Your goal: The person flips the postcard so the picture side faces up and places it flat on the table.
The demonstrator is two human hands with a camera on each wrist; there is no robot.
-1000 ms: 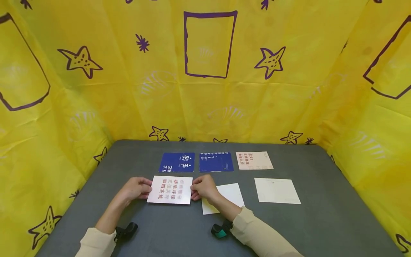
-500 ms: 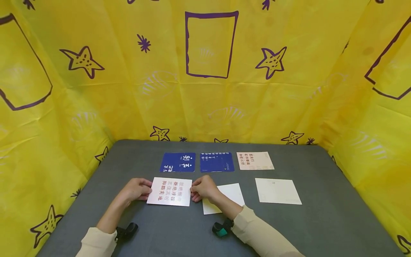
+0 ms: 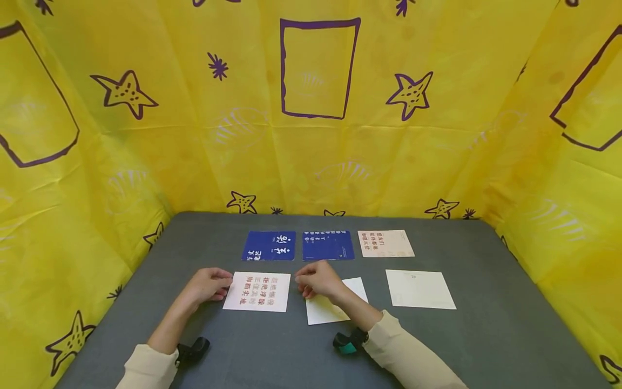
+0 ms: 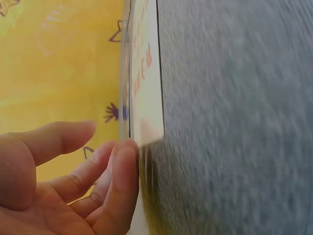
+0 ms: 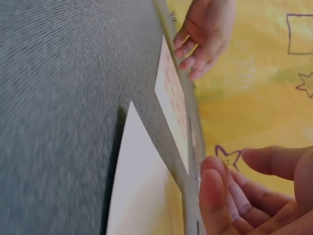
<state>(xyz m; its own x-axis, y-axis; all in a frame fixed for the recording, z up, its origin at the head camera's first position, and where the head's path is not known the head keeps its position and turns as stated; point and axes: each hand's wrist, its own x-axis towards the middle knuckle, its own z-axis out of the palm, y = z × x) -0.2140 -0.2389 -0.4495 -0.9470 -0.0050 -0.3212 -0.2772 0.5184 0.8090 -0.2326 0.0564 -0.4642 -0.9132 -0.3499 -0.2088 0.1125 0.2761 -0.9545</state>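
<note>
Left hand (image 3: 209, 283) hangs loose at the front-left card's (image 3: 256, 292) edge; right hand (image 3: 323, 281) is released too, bench (image 3: 297, 303) between. Wrist views show thumb gaps better.

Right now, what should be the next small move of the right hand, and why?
Perhaps the right hand should pinch the plain white card nearby: the hand holds nothing, and this card lies askew beside the card with red letters, which already lies flat.

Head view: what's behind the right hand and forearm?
A white card on the gray table. Its lower left and upper right parts show; the right hand and forearm cover the rest, so that stretch can't be seen in this view.
</note>
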